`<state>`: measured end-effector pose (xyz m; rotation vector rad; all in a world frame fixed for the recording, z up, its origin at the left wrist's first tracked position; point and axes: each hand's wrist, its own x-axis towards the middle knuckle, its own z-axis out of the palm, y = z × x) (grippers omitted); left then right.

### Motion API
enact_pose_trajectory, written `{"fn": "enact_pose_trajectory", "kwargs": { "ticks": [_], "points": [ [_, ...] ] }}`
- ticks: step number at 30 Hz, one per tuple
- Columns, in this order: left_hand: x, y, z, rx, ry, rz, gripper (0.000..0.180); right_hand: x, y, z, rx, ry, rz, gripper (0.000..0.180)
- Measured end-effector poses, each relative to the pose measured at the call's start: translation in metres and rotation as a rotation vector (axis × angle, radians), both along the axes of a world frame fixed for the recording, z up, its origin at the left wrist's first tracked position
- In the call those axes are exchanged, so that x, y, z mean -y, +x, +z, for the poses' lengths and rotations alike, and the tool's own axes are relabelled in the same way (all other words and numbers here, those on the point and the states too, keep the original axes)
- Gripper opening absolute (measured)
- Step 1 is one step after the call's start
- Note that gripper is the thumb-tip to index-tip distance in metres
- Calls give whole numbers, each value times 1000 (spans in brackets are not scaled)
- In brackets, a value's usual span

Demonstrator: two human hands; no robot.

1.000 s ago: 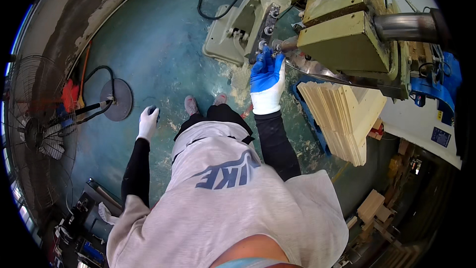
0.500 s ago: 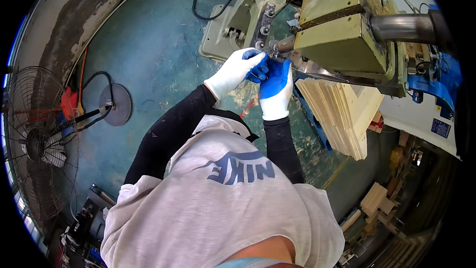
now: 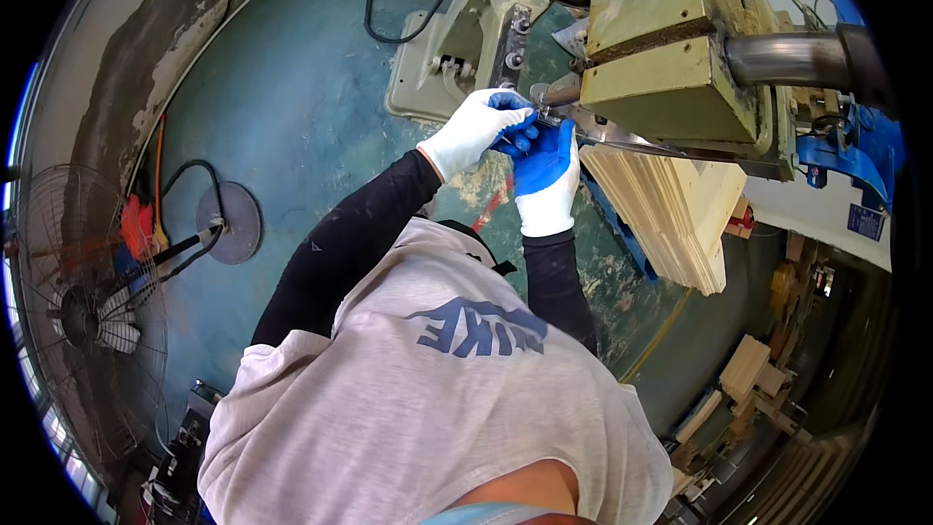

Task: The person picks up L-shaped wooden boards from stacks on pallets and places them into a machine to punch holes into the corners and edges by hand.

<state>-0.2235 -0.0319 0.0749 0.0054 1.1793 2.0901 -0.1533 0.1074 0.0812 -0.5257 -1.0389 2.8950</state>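
Both my hands wear white gloves with blue palms and meet in front of the machine. My left hand (image 3: 474,132) is closed, its thumb and fingers pinched together at the right hand's fingers. My right hand (image 3: 546,183) is turned palm up with its fingers bent in beside the left fingertips. A small dark metallic piece (image 3: 548,120) shows at the fingertips; its kind is too small to tell, and the gloves hide part of it. Just beyond the hands is the green machine's metal shaft (image 3: 561,95).
The green machine head (image 3: 661,97) overhangs at the right, with its cast base (image 3: 418,68) to the left. Stacked wooden boards (image 3: 661,214) stand right of my hands. A caged fan (image 3: 87,316) and a round floor base (image 3: 230,224) are at the left.
Both hands have shifted slightly to the right, staying together. The left fingers have curled in more, and the view has turned a little.
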Motion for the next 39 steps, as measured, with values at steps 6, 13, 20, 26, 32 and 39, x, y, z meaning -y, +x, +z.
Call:
{"fn": "enact_pose_trajectory", "kwargs": {
  "ticks": [6, 13, 20, 26, 32, 39],
  "points": [
    [17, -28, 3, -355, -306, -38, 31, 25, 2, 0, 83, 143, -281, 30],
    [3, -62, -5, -827, -348, -222, 38, 62, -10, -2, 116, 242, -366, 18],
    [0, -55, -11, -822, -345, -153, 34, 71, -19, -18, 124, 301, -552, 25],
    [-3, -52, -5, -759, -328, -115, 33, 73, -21, -23, 106, 503, -618, 23],
    [-4, -57, -10, -807, -334, -110, 33, 69, -27, -15, 90, 749, -609, 19],
    [-5, -55, -8, -773, -313, -137, 33, 56, -20, -10, 71, 678, -458, 18]
  ]
}}
